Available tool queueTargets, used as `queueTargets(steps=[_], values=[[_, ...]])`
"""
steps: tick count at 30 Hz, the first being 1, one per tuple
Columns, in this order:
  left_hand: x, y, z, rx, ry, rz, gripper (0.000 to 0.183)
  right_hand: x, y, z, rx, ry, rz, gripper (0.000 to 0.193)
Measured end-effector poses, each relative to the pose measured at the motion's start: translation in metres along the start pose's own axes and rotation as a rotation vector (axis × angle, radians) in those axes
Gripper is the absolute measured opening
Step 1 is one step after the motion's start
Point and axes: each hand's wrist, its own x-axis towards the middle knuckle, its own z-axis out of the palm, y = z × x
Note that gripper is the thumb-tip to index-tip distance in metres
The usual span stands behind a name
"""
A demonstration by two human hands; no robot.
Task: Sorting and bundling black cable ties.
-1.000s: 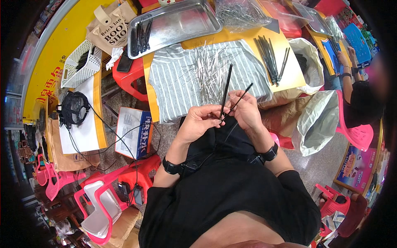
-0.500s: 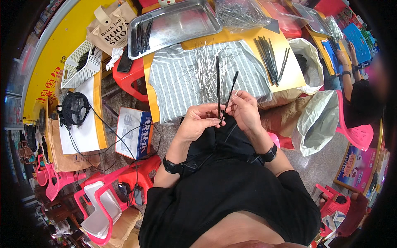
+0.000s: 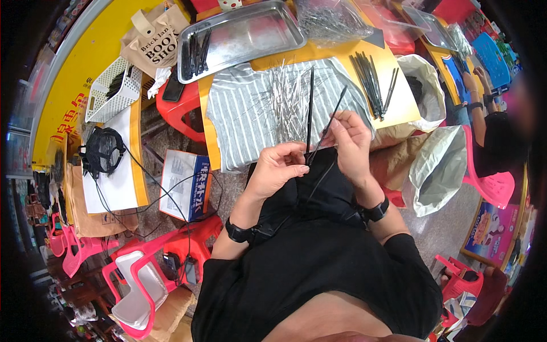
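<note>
My left hand (image 3: 278,169) pinches the lower end of a thin, straight black stick (image 3: 310,108) that points up and away from me. Between thumb and fingers, my right hand (image 3: 350,142) grips a second thin black stick (image 3: 338,106), tilted to the right, its lower end hanging over my lap. The two sticks stand apart at their tops. Just beyond both hands, a heap of thin silver metal wires (image 3: 289,102) lies on a grey striped cloth (image 3: 231,131). To its right, a bundle of black sticks (image 3: 370,85) rests on the yellow board.
A metal tray (image 3: 250,43) with black sticks stands at the back, beside a clear bag of metal pieces (image 3: 330,23). At left are a white basket (image 3: 102,102), a red stool (image 3: 185,111) and a box (image 3: 185,182). Open sacks (image 3: 436,165) stand at right, near another person (image 3: 501,131).
My right hand has moved away from the left, up and to the right, with its stick. The left hand's stick now leans slightly right, and the hands are farther apart.
</note>
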Motion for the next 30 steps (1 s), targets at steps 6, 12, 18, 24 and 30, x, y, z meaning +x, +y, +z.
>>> queueTargets(steps=[6,12,18,24,30], values=[[-0.001,0.005,-0.002,0.034,-0.054,-0.025,0.034,0.025,-0.029,-0.008,-0.009,-0.167,0.13,0.017],[0.005,0.01,0.006,-0.173,-0.068,-0.121,0.033,0.021,-0.018,-0.005,-0.02,-0.115,0.048,0.015],[0.014,-0.005,0.005,-0.449,0.019,-0.26,0.02,0.019,-0.002,-0.003,-0.004,-0.101,0.098,0.015],[0.015,-0.009,0.006,-0.418,0.08,-0.189,0.02,0.018,-0.002,-0.007,0.081,-0.104,0.142,0.015],[0.006,-0.004,0.015,-0.052,0.201,0.012,0.034,0.019,-0.004,-0.007,0.118,-0.096,0.206,0.013]])
